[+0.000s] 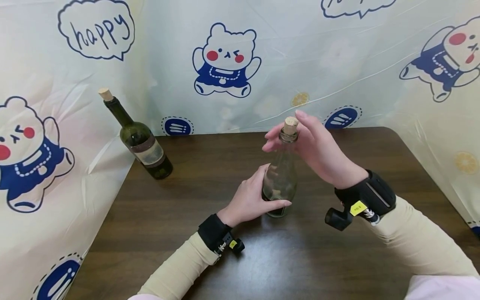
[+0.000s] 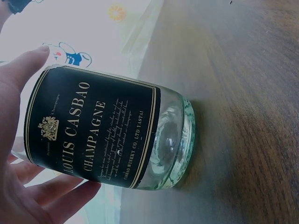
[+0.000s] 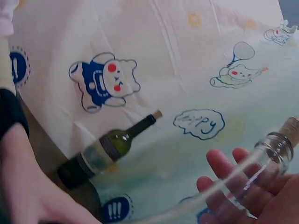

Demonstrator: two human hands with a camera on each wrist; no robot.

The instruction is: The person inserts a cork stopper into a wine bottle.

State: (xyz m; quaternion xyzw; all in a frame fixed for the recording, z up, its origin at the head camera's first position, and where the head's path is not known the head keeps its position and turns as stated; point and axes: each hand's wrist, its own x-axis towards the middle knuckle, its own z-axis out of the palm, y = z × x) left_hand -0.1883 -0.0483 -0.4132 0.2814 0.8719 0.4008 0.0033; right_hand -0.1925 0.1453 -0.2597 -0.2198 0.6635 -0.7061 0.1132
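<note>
A clear glass champagne bottle point(image 1: 280, 175) stands upright on the table, a cork point(image 1: 290, 125) in its mouth. My left hand point(image 1: 247, 200) grips the lower body, thumb across the near side and fingers round the far side. Its black label point(image 2: 88, 126) faces the left wrist camera. Around the neck, my right hand point(image 1: 318, 152) is spread with loosely extended fingers behind the glass and the thumb up beside the cork. In the right wrist view those fingers point(image 3: 222, 163) show behind and through the neck point(image 3: 273, 149).
A dark green wine bottle point(image 1: 146, 146), also corked, stands at the table's back left corner. The brown wooden table point(image 1: 210, 179) ends at a pale curtain point(image 1: 161, 54) printed with cartoon bears, which hangs behind and along the sides.
</note>
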